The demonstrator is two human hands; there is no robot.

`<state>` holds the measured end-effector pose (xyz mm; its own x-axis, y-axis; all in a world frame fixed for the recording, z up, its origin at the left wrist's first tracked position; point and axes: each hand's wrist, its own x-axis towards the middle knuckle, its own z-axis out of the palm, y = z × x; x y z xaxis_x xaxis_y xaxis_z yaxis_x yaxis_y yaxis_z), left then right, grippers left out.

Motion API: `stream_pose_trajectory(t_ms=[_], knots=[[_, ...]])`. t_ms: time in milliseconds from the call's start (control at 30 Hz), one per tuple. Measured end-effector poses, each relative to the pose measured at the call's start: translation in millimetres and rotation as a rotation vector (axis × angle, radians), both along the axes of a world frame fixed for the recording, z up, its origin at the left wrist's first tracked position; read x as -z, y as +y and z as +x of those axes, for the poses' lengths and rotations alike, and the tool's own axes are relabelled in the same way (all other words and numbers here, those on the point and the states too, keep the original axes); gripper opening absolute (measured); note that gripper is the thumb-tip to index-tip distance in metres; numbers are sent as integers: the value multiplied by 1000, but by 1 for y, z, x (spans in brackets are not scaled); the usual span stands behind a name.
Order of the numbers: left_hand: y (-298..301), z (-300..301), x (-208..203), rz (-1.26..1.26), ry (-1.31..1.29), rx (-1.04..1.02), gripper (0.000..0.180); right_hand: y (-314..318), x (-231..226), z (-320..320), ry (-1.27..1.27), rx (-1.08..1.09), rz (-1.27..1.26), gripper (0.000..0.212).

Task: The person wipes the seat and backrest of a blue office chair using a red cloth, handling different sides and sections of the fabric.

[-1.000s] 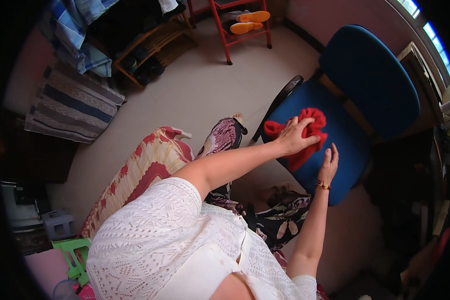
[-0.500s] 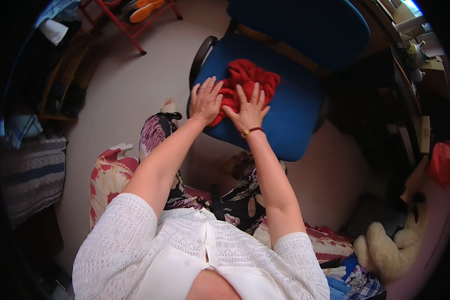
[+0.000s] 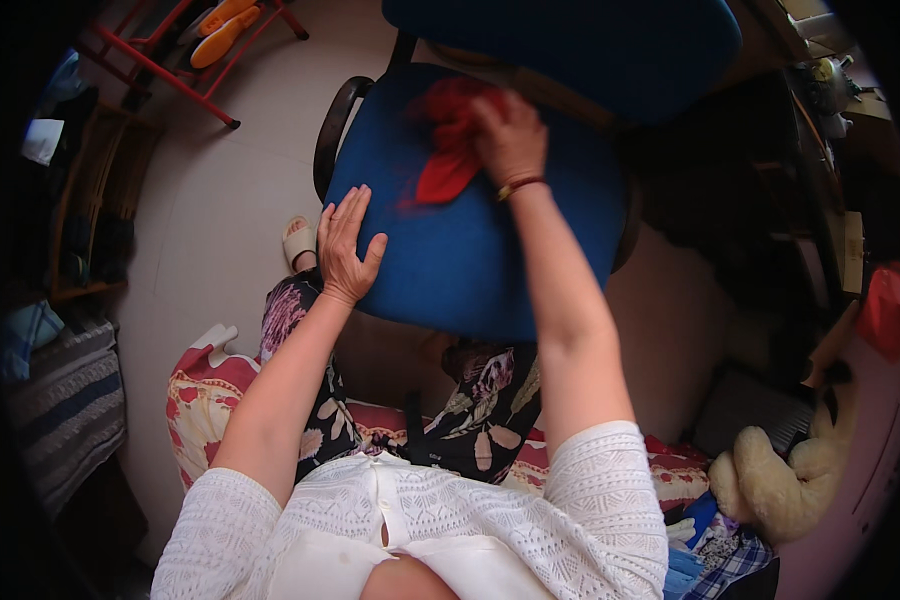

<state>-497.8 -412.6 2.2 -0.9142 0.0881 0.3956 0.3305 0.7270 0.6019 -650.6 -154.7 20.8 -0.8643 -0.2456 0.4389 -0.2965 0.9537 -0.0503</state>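
Note:
A blue office chair (image 3: 400, 265) stands in front of me, its padded seat toward my knees. My left hand (image 3: 346, 250) lies on the seat's near left edge with its fingers stretched out and its thumb apart; it holds nothing. Farther back on the seat, my right hand (image 3: 513, 140) grips a crumpled red cloth (image 3: 450, 170). The cloth and the fingertips are smeared by motion, and the cloth's lower corner trails toward the middle of the seat. A dark red beaded bracelet (image 3: 520, 186) circles my right wrist.
The chair's black armrest (image 3: 336, 130) curves along its left side. A red metal rack (image 3: 195, 92) with orange shoes (image 3: 225, 38) stands far left. Striped fabric (image 3: 75, 390) hangs at left; a cream plush toy (image 3: 775, 485) lies at lower right.
Both hands were on the bunched cloth. My left hand has come off it, toward the seat's near left edge. My right hand has taken hold of the cloth and moved it farther back.

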Motion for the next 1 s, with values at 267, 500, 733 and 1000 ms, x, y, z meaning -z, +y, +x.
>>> stream_pose_trajectory(t_ms=[267, 500, 733, 1000], knots=[[6, 3, -6, -169, 20, -71, 50, 137, -14, -2, -139, 469, 14, 54], [7, 0, 0, -180, 68, -73, 47, 139, -30, 75, -342, 734, 88, 55], [6, 0, 10, -212, 82, -104, 47, 86, -28, 228, -441, 713, -61, 62], [7, -10, 18, -210, 70, -91, 48, 6, -55, 263, -628, 358, -377, 51]])
